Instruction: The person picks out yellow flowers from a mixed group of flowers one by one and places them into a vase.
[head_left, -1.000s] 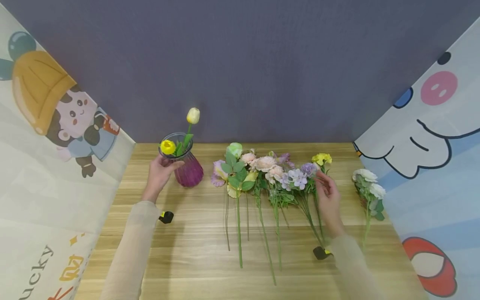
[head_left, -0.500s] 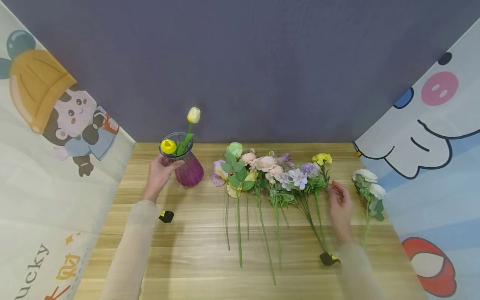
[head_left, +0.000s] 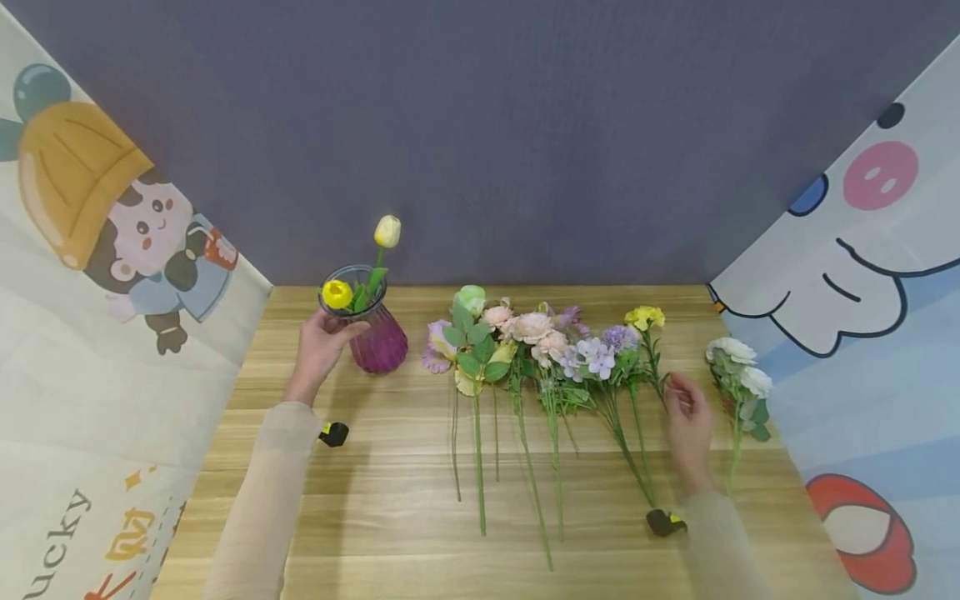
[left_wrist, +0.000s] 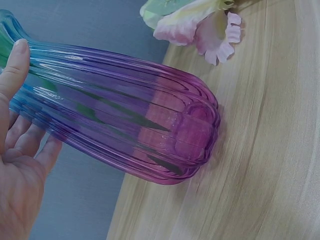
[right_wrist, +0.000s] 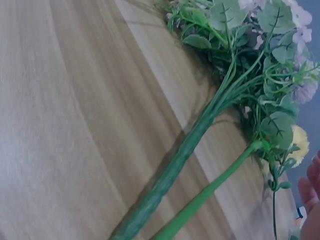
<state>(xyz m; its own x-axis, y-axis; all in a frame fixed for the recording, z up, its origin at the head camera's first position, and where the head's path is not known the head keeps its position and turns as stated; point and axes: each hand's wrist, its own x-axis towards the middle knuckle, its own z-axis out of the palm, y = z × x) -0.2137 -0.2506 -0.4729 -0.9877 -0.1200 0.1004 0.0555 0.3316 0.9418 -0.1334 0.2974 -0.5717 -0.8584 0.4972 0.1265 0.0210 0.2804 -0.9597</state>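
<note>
At the table's back left, my left hand (head_left: 318, 354) grips the neck of a ribbed glass vase (head_left: 380, 342), its thumb in front and the other fingers behind in the left wrist view. The vase shades from blue to magenta and tilts. A yellow tulip (head_left: 336, 293) and a cream tulip (head_left: 387, 231) stand in it. My right hand (head_left: 688, 417) is at the stem of a yellow flower (head_left: 645, 317), its fingers loosely bent. In the right wrist view, a gap shows between the visible fingers (right_wrist: 311, 182) and that thin stem (right_wrist: 274, 210).
Several artificial flowers lie mid-table, among them pink blooms (head_left: 531, 327), a lilac bunch (head_left: 596, 358) and green leaves (head_left: 468, 342). White flowers (head_left: 731, 352) lie at the right edge. A grey wall (head_left: 480, 150) stands behind, with printed panels on both sides.
My right hand has moved from the purple bloom rightward and nearer me, to the yellow flower's stem. The left hand and the vase have stayed in place.
</note>
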